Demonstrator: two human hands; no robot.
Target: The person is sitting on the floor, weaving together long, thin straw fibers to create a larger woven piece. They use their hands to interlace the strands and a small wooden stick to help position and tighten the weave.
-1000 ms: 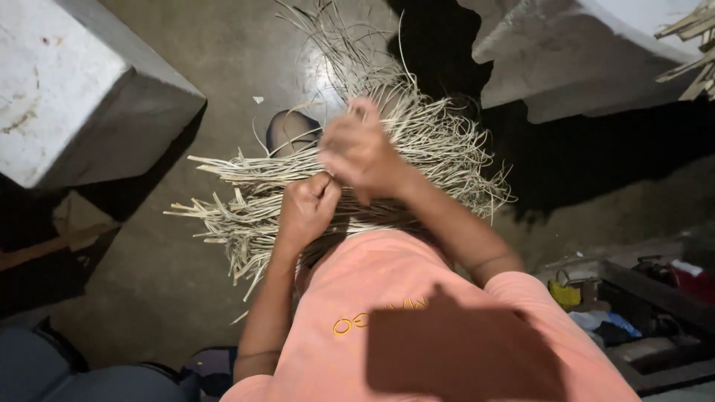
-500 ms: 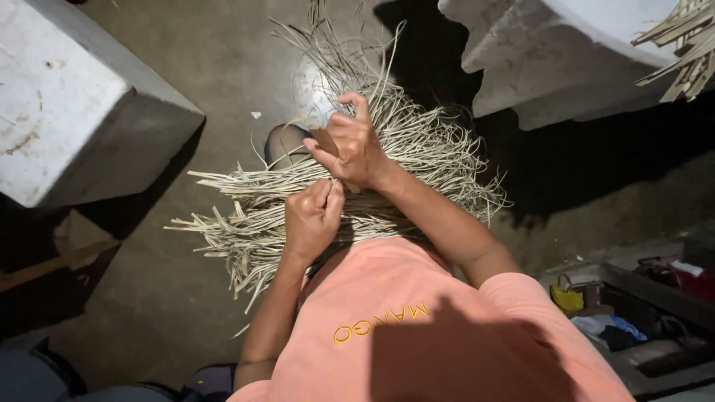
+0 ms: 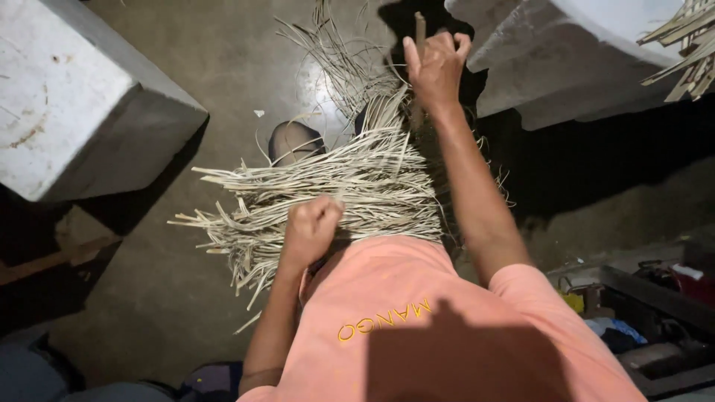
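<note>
Raised now, the right hand [image 3: 436, 67] has lifted away to the far side, fingers curled round a thin strip [image 3: 419, 30].
Left hand [image 3: 311, 227] is fisted on the pale woven mat [image 3: 350, 186] of flat, dry, fraying strips, lying on the concrete floor [image 3: 186, 298] between grey blocks [image 3: 74, 97].

A large grey block [image 3: 82, 97] is seen at ten o'clock on the concrete floor [image 3: 186, 59] — a second pale block [image 3: 566, 52] at one o'clock. Dry cut strips [image 3: 685, 52] are piled upon it at two o'clock. A cluttered dark tray [image 3: 640, 313] is set at four o'clock.
</note>
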